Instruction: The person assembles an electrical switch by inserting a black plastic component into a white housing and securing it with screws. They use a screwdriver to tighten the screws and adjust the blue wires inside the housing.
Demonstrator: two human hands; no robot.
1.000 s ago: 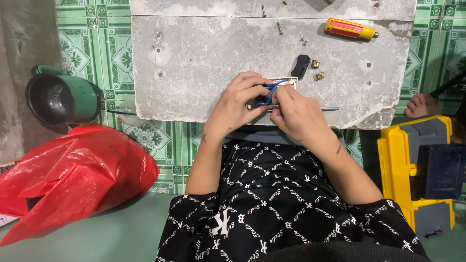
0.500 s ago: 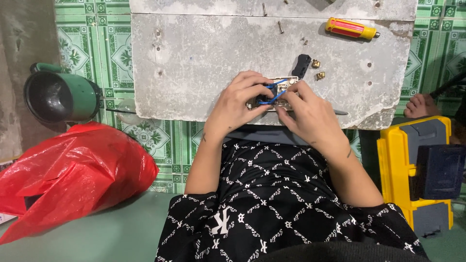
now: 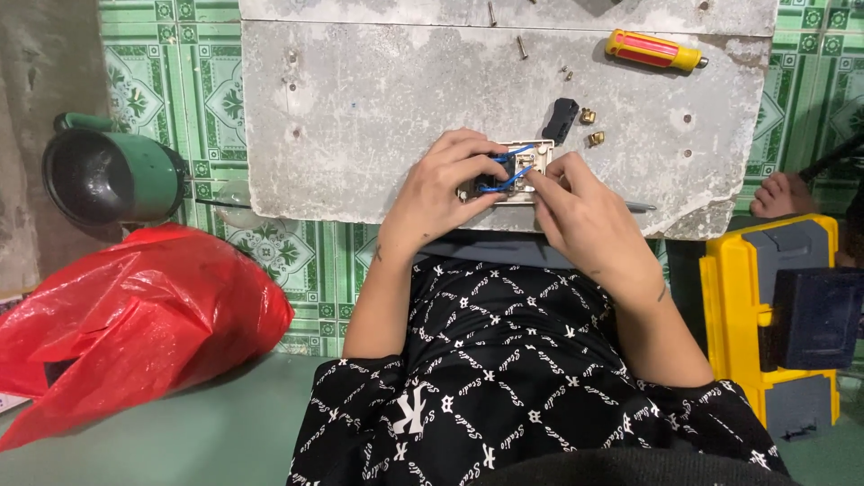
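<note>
Switch plate: we hold a small white switch plate (image 3: 522, 166) with its back up, at the near middle of the grey slab (image 3: 360, 117), between our two hands.
Long axis: the plate runs left to right across our view, tilted slightly up at its right end.
Left hand: our left hand (image 3: 445, 184) is closed around the plate's left end, thumb below and fingers curled over the top.
Right hand: our right hand (image 3: 585, 216) touches the plate's right end, fingertips pinched at the blue wires (image 3: 504, 171); we cannot tell whether it holds a wire or only presses it.
Nearer hand: both touch it; the left carries it.
Loose parts: a black piece (image 3: 560, 120) and two brass bits (image 3: 591, 127) lie just beyond the plate, nearer our right hand.
Screwdriver: the yellow screwdriver (image 3: 652, 50) lies well apart, far right.
</note>
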